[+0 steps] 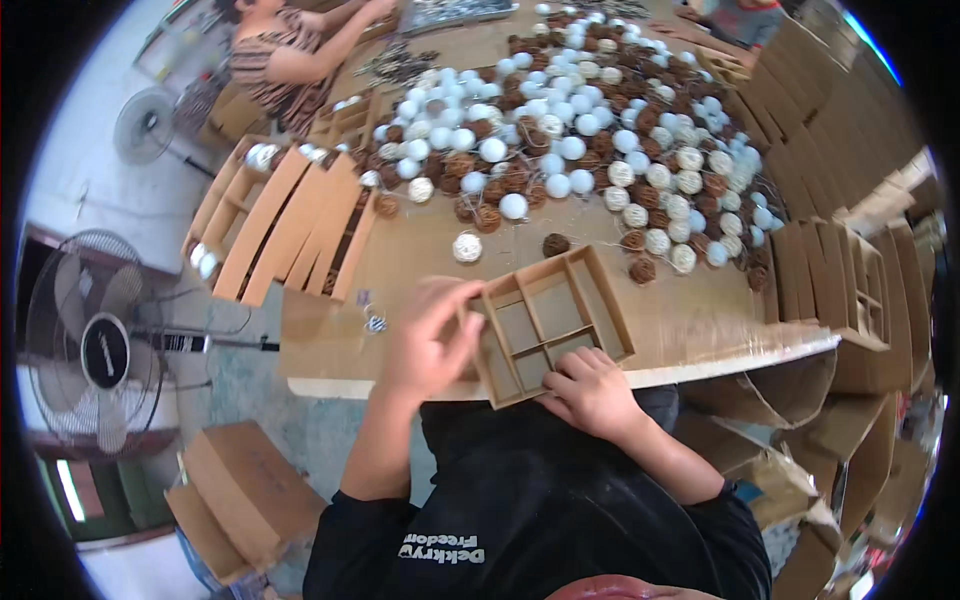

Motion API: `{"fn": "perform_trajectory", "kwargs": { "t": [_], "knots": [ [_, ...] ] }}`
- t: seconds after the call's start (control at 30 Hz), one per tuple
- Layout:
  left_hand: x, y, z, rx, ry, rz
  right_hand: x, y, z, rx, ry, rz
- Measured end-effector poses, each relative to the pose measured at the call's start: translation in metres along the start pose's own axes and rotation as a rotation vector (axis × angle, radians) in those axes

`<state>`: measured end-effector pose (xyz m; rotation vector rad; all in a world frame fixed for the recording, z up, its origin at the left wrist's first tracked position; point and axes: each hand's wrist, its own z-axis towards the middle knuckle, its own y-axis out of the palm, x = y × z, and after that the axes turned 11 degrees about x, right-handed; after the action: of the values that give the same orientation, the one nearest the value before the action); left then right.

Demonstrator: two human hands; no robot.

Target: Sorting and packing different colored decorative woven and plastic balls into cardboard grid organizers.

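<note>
A shallow tan divided box (540, 338), with thin partitions forming several compartments, lies tilted across the table's front edge. My right hand (595, 392) is closed on its near wall, fingertips reaching inside. Beside the box's left wall is my left hand (430, 335), smeared by motion; its thumb and fingers come up to the corner, but whether they grip it I cannot tell. Just past the box lie a white woven ball (467, 248) and a dark brown ball (556, 244). A small striped trinket (375, 321) rests on the table left of my left hand.
A big heap of white, cream and brown balls (560, 130) on wires covers the table's far side. Several divided boxes (290, 225) stand at the left, more boxes (835, 280) at the right. Two fans (105, 350) stand left. Two people (280, 60) sit across the table.
</note>
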<state>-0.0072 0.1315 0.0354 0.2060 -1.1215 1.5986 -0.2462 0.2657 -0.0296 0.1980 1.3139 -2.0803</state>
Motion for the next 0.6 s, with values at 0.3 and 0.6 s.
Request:
{"fn": "perform_trajectory", "kwargs": {
  "t": [0.3,0.6],
  "knots": [
    [-0.113,-0.146,-0.068,1.218,-0.415,0.165,0.014,0.001,0.010,0.282,-0.107,0.177],
    [-0.126,-0.183,-0.026,0.878,-0.730,-0.908,0.020,-0.007,0.007,0.412,-0.133,0.195]
  ]
}}
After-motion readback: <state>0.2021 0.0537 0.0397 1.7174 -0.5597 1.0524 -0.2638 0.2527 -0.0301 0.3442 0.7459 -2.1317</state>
